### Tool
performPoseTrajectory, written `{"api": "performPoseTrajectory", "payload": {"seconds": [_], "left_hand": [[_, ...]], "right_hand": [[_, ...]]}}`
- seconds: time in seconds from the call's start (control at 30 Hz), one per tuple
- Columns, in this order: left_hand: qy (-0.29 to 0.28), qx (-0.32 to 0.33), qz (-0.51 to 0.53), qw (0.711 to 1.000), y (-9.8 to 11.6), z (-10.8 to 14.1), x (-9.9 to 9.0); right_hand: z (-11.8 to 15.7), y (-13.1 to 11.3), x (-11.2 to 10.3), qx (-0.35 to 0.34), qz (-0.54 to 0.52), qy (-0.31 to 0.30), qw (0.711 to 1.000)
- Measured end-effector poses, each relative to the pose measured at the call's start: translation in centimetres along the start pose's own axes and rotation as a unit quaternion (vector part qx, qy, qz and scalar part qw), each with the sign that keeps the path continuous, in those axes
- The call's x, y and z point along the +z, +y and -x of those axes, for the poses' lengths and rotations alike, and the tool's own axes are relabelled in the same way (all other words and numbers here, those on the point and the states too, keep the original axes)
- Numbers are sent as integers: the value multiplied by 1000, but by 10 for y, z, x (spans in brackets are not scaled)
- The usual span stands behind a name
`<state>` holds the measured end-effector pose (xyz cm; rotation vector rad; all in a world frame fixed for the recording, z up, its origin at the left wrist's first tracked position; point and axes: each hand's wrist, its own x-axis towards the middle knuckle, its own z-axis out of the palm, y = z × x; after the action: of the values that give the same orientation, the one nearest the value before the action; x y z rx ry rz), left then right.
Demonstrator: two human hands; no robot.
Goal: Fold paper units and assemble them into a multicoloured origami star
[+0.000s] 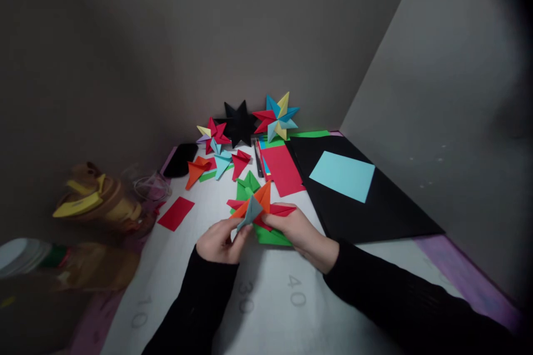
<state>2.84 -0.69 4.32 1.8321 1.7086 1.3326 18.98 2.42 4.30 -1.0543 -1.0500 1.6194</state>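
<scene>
Above the white mat, my right hand (300, 231) is closed around a partly built origami star (263, 197) with orange and red folded points. Green folded paper (248, 184) shows behind the star; I cannot tell whether it is joined on. A grey-blue folded paper piece (251, 212) is pinched between the thumb and fingers of my left hand (220, 242), touching the star's front. Some right-hand fingers are hidden behind the paper. Just beyond lie loose folded units: an orange one (196, 172), a light blue one (223, 163) and a red one (240, 163).
Against the wall stand a black paper star (240, 123), a multicoloured star (278, 116) and a smaller star (212, 135). A black folder (375, 222) carries a light blue sheet (342, 175). Red sheets (283, 169), a phone (180, 160), a brown pot (112, 202) and a white-lidded jar (25, 255) surround the mat.
</scene>
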Motion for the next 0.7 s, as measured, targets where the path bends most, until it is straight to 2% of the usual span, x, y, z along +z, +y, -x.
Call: {"api": "performPoseTrajectory", "payload": {"seconds": [0.07,0.17,0.3,0.53,0.7], "left_hand": [[5,-72,-6,997,-4,-1,0],[-11,-184,37,982,-14,-7,0],[-44,-257,130,957,-28,-13,1],[-25,-290,220,931,-26,-11,12],[26,-283,173,943,-14,-9,15]], "right_hand": [[1,0,0,10,-2,-7,1000],[2,3,-2,25,-2,-20,999],[1,7,-4,29,-2,-31,999],[2,6,-4,38,-9,-43,998],[5,5,0,43,-15,-45,998]]}}
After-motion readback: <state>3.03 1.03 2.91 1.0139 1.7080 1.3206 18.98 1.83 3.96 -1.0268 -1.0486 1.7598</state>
